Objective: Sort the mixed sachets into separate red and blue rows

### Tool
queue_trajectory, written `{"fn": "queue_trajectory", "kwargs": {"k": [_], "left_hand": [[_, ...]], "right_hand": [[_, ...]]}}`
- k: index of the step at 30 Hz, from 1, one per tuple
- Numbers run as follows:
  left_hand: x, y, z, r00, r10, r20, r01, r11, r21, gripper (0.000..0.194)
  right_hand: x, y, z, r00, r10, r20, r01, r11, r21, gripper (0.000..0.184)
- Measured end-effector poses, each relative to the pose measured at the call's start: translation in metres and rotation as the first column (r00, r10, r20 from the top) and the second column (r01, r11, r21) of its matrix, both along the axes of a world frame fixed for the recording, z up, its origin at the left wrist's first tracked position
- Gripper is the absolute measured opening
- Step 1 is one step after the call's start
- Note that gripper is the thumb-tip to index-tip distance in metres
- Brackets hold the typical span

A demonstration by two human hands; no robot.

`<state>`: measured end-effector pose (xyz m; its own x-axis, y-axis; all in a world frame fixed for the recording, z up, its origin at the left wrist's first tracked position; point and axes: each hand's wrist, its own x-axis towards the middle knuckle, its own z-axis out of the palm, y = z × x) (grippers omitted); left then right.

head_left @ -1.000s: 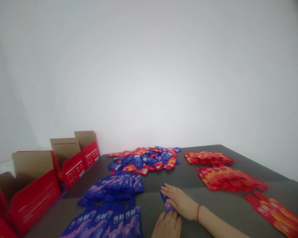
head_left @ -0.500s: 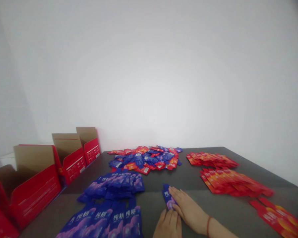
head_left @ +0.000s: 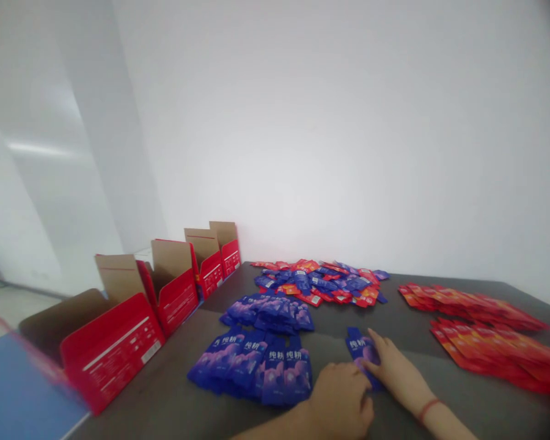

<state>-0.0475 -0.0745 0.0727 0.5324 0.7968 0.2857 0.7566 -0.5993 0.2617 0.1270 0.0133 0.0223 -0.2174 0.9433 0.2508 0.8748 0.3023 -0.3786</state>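
Observation:
A blue pouch (head_left: 361,347) with white lettering and purple fruit lies on the dark table in front of me. My right hand (head_left: 396,370) grips its right side, thumb across the front and index finger along the upper edge. Against the pouch's lower left part is my left hand (head_left: 341,394), its fingers curled in; whatever lies inside them is hidden. Just left of that hand, a fanned row of blue pouches (head_left: 261,366) overlaps, fronts up. Behind it lies a second blue row (head_left: 270,311).
Toward the wall lies a mixed heap of red and blue pouches (head_left: 321,284). Two fanned rows of red pouches, a far one (head_left: 467,302) and a near one (head_left: 499,351), occupy the right. Several open red cartons (head_left: 119,348) line the table's left edge, flaps raised.
My view has turned left, bringing more cartons and the floor into sight. My left hand is now at the pouch's lower left, its forearm showing. The right hand stays on the pouch.

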Motion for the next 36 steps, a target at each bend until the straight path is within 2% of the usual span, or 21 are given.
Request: {"fn": "queue_trajectory", "kwargs": {"k": [3,6,7,9,12,15,16,20,24,30,33,36], "left_hand": [[-0.044,0.002,0.036,0.982,0.149,0.116,-0.152,0.988,0.016,0.023],[-0.105,0.0,0.064,0.927,0.337,0.163,-0.344,0.939,0.015,0.027],[-0.125,-0.002,0.067,0.913,0.382,0.145,-0.385,0.923,-0.005,0.028],[-0.158,-0.008,0.065,0.894,0.437,0.102,-0.435,0.9,-0.042,0.028],[-0.183,-0.018,0.046,0.905,0.422,0.063,-0.418,0.906,-0.057,0.033],[-0.186,-0.023,0.029,0.899,0.438,0.024,-0.437,0.899,-0.045,0.039],[-0.184,-0.024,0.026,0.891,0.455,0.009,-0.454,0.89,-0.039,0.04],[-0.179,-0.024,0.025,0.88,0.475,-0.025,-0.476,0.879,-0.029,0.036],[-0.177,-0.03,0.026,0.89,0.455,-0.014,-0.455,0.89,0.023,0.031],[-0.174,-0.033,0.007,0.942,0.319,-0.108,-0.307,0.945,0.111,0.045],[-0.176,-0.026,-0.001,0.935,0.298,-0.193,-0.282,0.954,0.103,0.045],[-0.178,-0.02,-0.006,0.911,0.307,-0.275,-0.305,0.951,0.05,0.05]], "right_hand": [[-0.004,0.002,0.004,0.986,-0.022,-0.164,-0.001,0.99,-0.142,0.065],[-0.017,-0.009,0.015,0.909,0.03,-0.416,-0.14,0.962,-0.235,0.06],[-0.024,-0.014,0.02,0.868,0.042,-0.494,-0.201,0.94,-0.274,0.057],[-0.046,-0.027,0.03,0.799,0.04,-0.6,-0.313,0.88,-0.357,0.048],[-0.091,-0.044,0.043,0.751,0.061,-0.657,-0.428,0.804,-0.414,0.038],[-0.14,-0.052,0.049,0.744,0.138,-0.654,-0.484,0.786,-0.385,0.036],[-0.154,-0.054,0.05,0.763,0.174,-0.623,-0.489,0.785,-0.38,0.037],[-0.187,-0.058,0.049,0.863,0.335,-0.379,-0.473,0.8,-0.37,0.043],[-0.191,-0.06,0.052,0.881,0.406,-0.242,-0.464,0.842,-0.275,0.046],[-0.19,-0.062,0.061,0.924,0.379,-0.044,-0.38,0.903,-0.202,0.043],[-0.192,-0.063,0.062,0.924,0.382,0.031,-0.371,0.912,-0.176,0.043],[-0.191,-0.063,0.061,0.91,0.406,0.08,-0.389,0.905,-0.175,0.042]]}}
